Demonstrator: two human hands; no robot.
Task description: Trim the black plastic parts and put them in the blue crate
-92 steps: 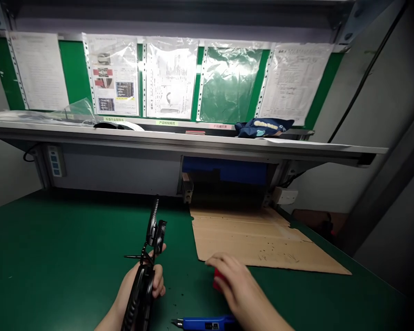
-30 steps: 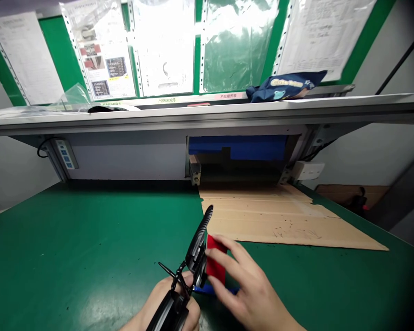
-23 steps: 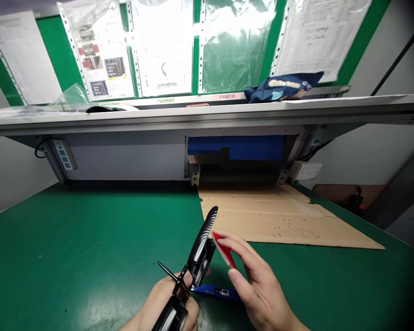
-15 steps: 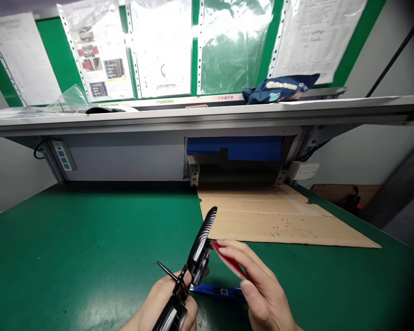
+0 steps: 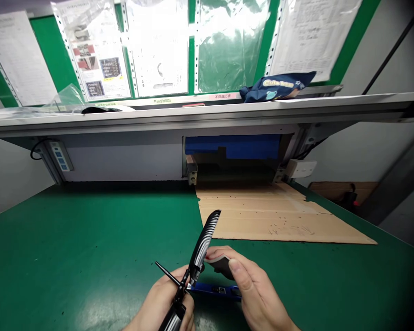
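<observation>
My left hand point(image 5: 163, 294) is closed around a glossy black hinged part point(image 5: 203, 243), with a long curved lobe pointing up and a thin prong sticking out to the left. Its lower end runs down past my fingers. Between thumb and fingers, my right hand point(image 5: 258, 289) pinches a thin bent pad point(image 5: 221, 265), its dark grey face toward me and a pale edge showing. The pad is close beside the black part's right side; whether they touch I cannot tell. Behind both hands, a long blue object point(image 5: 215, 290) lies on the table, partly hidden.
A flat cardboard sheet point(image 5: 255, 216) lies on the green table point(image 5: 72, 239), running back to an opening under the shelf point(image 5: 152, 120). On the shelf sits a dark blue packet point(image 5: 279, 87). A power strip point(image 5: 60, 155) is fixed at the left and a white socket box point(image 5: 301, 168) at the right.
My right hand has turned, bending the pad so its grey face shows instead of the red one. The black part has tilted slightly to the right in my left hand.
</observation>
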